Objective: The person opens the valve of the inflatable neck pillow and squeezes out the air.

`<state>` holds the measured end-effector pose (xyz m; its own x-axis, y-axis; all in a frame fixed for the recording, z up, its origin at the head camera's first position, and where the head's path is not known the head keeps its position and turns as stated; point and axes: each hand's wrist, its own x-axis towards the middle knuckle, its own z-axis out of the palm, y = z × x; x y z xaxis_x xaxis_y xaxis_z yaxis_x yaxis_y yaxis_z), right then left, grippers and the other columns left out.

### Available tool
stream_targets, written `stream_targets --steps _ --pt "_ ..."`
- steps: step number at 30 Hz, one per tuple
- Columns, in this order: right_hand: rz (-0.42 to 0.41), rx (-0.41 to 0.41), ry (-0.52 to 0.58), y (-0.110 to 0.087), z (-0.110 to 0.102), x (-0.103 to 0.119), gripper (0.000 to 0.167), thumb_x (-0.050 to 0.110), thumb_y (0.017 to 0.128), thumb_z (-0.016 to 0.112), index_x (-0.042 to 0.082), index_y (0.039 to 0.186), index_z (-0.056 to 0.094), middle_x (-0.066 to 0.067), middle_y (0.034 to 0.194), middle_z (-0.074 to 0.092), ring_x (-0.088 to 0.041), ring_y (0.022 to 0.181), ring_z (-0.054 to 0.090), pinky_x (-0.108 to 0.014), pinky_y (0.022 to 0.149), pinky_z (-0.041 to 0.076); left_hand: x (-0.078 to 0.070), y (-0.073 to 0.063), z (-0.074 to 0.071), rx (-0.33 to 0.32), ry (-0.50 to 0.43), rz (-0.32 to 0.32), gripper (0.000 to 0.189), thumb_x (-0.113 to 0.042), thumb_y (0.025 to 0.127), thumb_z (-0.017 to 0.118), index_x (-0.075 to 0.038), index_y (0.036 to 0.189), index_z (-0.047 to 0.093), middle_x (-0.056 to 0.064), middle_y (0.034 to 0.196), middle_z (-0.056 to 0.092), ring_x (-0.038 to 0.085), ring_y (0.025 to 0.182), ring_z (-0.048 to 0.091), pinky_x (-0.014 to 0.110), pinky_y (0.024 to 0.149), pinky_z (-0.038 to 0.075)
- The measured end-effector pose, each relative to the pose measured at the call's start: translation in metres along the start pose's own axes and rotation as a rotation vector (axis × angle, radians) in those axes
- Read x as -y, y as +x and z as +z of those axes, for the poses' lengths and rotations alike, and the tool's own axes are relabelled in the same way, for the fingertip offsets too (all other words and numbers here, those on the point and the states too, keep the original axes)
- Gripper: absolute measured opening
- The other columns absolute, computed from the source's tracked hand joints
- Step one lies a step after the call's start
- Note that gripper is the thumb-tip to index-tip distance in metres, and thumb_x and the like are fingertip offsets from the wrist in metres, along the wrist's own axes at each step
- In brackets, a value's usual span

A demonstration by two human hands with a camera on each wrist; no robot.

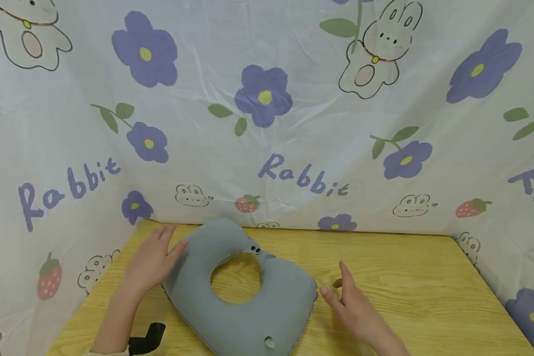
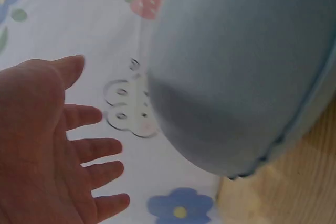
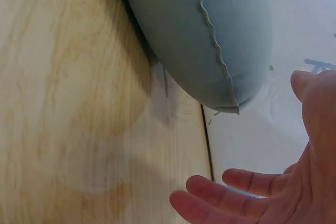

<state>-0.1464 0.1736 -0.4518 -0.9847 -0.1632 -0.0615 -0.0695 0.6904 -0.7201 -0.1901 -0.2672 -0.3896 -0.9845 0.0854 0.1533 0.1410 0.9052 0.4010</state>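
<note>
White printed curtain [image 1: 311, 133] with purple flowers and rabbits, behind a wood-grain counter [image 1: 382, 267]. Left hand [image 1: 149, 259], fingers extended, nothing held; right hand [image 1: 356, 309], likewise open-fingered and empty. Between them, on the counter: one grey U-shaped neck pillow [image 1: 196, 287], each side just beside a hand, small pale fitting [image 1: 269, 342] near its lower edge.

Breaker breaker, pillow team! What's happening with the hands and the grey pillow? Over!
Left hand open beside grey neck pillow. Right hand open, apart from its other side. Pillow on wooden table. Nothing visibly in the way.
</note>
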Motion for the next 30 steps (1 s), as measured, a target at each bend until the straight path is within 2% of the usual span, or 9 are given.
stream_targets --steps 5,8,11,13,17,20,25,30 --pt "0.021 0.026 0.022 -0.005 0.008 0.004 0.087 0.047 0.107 0.051 -0.009 0.159 0.010 -0.002 0.095 0.065 -0.013 0.076 0.057 -0.037 0.074 0.050 0.026 0.019 -0.001 0.032 -0.056 -0.058 0.078 -0.051 0.110 0.036 0.009 0.157 0.026 0.040 0.155 0.028 0.061 0.139 0.029 0.073 0.109 0.028" --pt "0.042 0.055 0.025 -0.011 0.013 0.004 0.087 0.050 0.107 0.049 -0.011 0.158 0.013 0.001 0.084 0.064 -0.013 0.073 0.058 -0.038 0.073 0.051 0.037 0.029 -0.002 0.059 -0.073 -0.041 0.077 -0.050 0.110 0.038 0.013 0.155 0.030 0.042 0.152 0.032 0.062 0.136 0.032 0.073 0.108 0.030" --pt "0.058 0.096 0.051 -0.016 0.020 -0.003 0.088 0.054 0.107 0.046 -0.011 0.157 0.014 0.001 0.083 0.063 -0.014 0.073 0.060 -0.041 0.077 0.052 0.046 0.039 -0.002 0.103 -0.123 0.000 0.075 -0.047 0.110 0.041 0.014 0.153 0.033 0.042 0.149 0.037 0.061 0.134 0.037 0.072 0.105 0.035" --pt "0.065 0.140 0.142 -0.018 0.025 -0.009 0.088 0.053 0.108 0.043 -0.013 0.156 0.012 -0.001 0.081 0.064 -0.017 0.068 0.062 -0.039 0.074 0.053 0.051 0.045 -0.001 0.142 -0.149 0.019 0.073 -0.046 0.111 0.041 0.013 0.152 0.035 0.040 0.148 0.040 0.060 0.132 0.041 0.071 0.103 0.039" --pt "0.121 0.248 0.373 -0.022 0.036 -0.019 0.092 0.059 0.108 0.035 -0.013 0.156 0.003 -0.004 0.085 0.069 -0.024 0.063 0.066 -0.034 0.066 0.054 0.059 0.056 0.002 0.231 -0.196 0.007 0.074 -0.050 0.110 0.040 0.009 0.155 0.034 0.038 0.151 0.039 0.059 0.134 0.041 0.070 0.102 0.040" --pt "0.167 0.257 0.499 -0.027 0.043 -0.019 0.096 0.061 0.107 0.034 -0.015 0.155 0.000 -0.005 0.089 0.071 -0.028 0.067 0.068 -0.036 0.065 0.056 0.062 0.061 0.005 0.292 -0.234 -0.004 0.078 -0.053 0.109 0.039 0.008 0.157 0.031 0.037 0.153 0.036 0.059 0.134 0.040 0.066 0.099 0.046" --pt "0.206 0.247 0.603 -0.035 0.050 -0.010 0.097 0.057 0.107 0.039 -0.021 0.151 0.000 -0.009 0.089 0.073 -0.031 0.077 0.071 -0.044 0.071 0.059 0.064 0.064 0.010 0.382 -0.284 -0.045 0.081 -0.054 0.109 0.040 0.007 0.159 0.024 0.038 0.154 0.034 0.057 0.134 0.042 0.056 0.086 0.056" --pt "0.220 0.270 0.700 -0.038 0.057 -0.004 0.097 0.054 0.107 0.042 -0.022 0.149 -0.001 -0.012 0.090 0.073 -0.033 0.089 0.073 -0.047 0.081 0.059 0.064 0.058 0.014 0.435 -0.351 -0.097 0.081 -0.054 0.108 0.042 0.004 0.161 0.021 0.038 0.155 0.031 0.057 0.135 0.041 0.059 0.084 0.056"
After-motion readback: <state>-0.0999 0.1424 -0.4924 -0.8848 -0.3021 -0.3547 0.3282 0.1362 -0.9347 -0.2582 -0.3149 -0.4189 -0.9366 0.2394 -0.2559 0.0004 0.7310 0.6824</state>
